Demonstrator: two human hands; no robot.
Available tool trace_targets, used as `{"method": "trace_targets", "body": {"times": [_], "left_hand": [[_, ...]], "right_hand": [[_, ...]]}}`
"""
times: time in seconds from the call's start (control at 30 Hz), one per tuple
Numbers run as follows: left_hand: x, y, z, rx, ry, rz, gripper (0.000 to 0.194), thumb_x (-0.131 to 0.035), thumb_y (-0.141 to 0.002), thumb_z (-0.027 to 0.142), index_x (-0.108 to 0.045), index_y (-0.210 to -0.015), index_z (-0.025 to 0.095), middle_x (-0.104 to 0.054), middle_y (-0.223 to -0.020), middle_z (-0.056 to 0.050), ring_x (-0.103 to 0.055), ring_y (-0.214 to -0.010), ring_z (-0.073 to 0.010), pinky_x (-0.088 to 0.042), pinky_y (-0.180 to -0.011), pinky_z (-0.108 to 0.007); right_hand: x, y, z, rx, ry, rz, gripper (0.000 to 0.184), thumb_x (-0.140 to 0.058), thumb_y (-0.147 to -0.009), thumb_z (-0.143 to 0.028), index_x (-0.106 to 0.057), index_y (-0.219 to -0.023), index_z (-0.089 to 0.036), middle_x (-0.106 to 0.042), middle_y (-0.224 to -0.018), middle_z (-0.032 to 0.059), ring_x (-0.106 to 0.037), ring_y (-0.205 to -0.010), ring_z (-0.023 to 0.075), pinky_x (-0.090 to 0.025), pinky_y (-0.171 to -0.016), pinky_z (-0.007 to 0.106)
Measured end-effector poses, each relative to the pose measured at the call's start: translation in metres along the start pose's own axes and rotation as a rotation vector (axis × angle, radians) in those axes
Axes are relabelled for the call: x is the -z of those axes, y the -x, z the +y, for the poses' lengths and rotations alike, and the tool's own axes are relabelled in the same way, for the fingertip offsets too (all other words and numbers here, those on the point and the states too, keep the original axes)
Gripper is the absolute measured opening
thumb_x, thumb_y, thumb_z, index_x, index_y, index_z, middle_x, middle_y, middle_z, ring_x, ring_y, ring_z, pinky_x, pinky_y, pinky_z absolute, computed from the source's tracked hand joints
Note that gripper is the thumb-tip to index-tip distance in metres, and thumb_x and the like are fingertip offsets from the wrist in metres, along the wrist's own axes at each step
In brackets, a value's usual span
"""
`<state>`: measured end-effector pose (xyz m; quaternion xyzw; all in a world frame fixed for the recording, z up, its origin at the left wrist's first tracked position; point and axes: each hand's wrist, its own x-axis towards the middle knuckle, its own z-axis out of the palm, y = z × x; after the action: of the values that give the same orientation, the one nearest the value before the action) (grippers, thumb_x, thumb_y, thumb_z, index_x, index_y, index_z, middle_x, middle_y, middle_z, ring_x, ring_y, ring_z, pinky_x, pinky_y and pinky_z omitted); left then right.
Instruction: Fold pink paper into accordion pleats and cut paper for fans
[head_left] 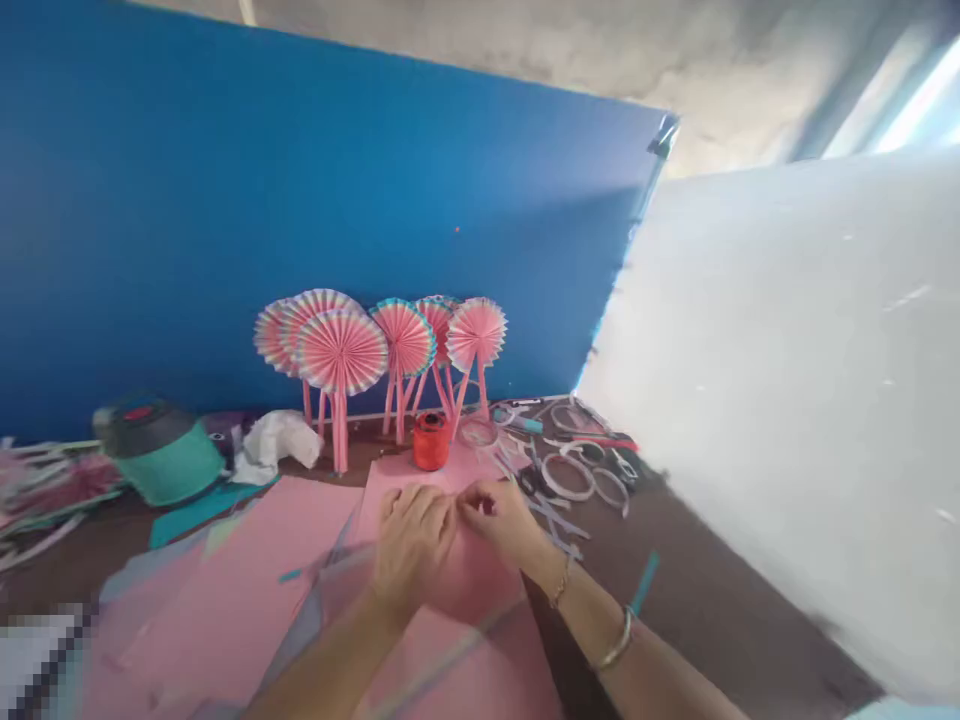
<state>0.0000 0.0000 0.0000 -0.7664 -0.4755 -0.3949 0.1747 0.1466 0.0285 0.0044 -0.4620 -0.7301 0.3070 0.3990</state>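
My left hand [416, 540] lies over a pink paper sheet [480, 580], palm down, its fingers stretched forward. Beside it, my right hand [506, 520] has thumb and forefinger closed in a pinch, close to the left fingers. Whatever sits between those fingertips is too small to make out. Just beyond both hands stands a red spool [430, 442] with a dark centre. A bracelet [561, 582] and a bangle [616, 640] circle my right wrist and forearm.
Pink pleated paper fans [342, 352] on pink sticks lean against the blue wall [450, 180]. Tape rolls [568, 477], scissors and paper strips clutter the right. More pink sheets [247, 570] spread left, near a green container [161, 455] and crumpled white material [277, 442]. A white panel [787, 400] borders the right.
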Motion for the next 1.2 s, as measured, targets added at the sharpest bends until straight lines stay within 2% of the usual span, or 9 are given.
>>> {"method": "trace_targets", "body": {"times": [0.23,0.6,0.83,1.2], "left_hand": [[-0.0001,0.003,-0.0013,-0.025,0.031,-0.013,0.018,-0.047,-0.088,0.016,-0.064,-0.084,0.021,-0.067,-0.078,-0.001,-0.057,-0.078,-0.0176,-0.03,-0.074,-0.034],[-0.0016,0.0026,0.0009,0.0,0.05,0.002,0.017,-0.049,-0.086,0.015,-0.062,-0.076,0.02,-0.065,-0.072,0.0,-0.056,-0.074,-0.017,-0.03,-0.073,-0.034],[0.0005,0.0004,0.0007,0.056,0.096,-0.004,0.016,-0.05,-0.083,0.014,-0.064,-0.081,0.02,-0.068,-0.077,0.0,-0.058,-0.077,-0.017,-0.033,-0.074,-0.033],[0.0006,-0.0004,0.0028,0.207,0.219,-0.012,0.017,-0.051,-0.08,0.014,-0.064,-0.074,0.022,-0.068,-0.074,0.0,-0.06,-0.077,-0.0173,-0.037,-0.072,-0.032]], "right_hand": [[0.0015,0.0008,-0.0058,-0.051,0.002,0.012,0.015,-0.053,-0.068,-0.012,-0.067,-0.062,-0.014,-0.064,-0.057,-0.0001,-0.05,-0.052,0.0094,-0.038,-0.051,0.019],[0.0019,0.0022,-0.0063,-0.034,-0.014,-0.005,0.014,-0.052,-0.067,-0.012,-0.066,-0.063,-0.014,-0.064,-0.059,0.0,-0.05,-0.052,0.009,-0.036,-0.05,0.019],[0.0012,0.0017,-0.0064,-0.08,-0.095,-0.015,0.013,-0.053,-0.067,-0.014,-0.065,-0.063,-0.014,-0.061,-0.057,-0.0013,-0.048,-0.051,0.0082,-0.035,-0.049,0.018],[0.0018,0.0013,-0.009,-0.091,-0.114,-0.028,0.012,-0.055,-0.068,-0.018,-0.064,-0.062,-0.015,-0.061,-0.058,-0.0009,-0.048,-0.053,0.0091,-0.036,-0.051,0.019]]}}
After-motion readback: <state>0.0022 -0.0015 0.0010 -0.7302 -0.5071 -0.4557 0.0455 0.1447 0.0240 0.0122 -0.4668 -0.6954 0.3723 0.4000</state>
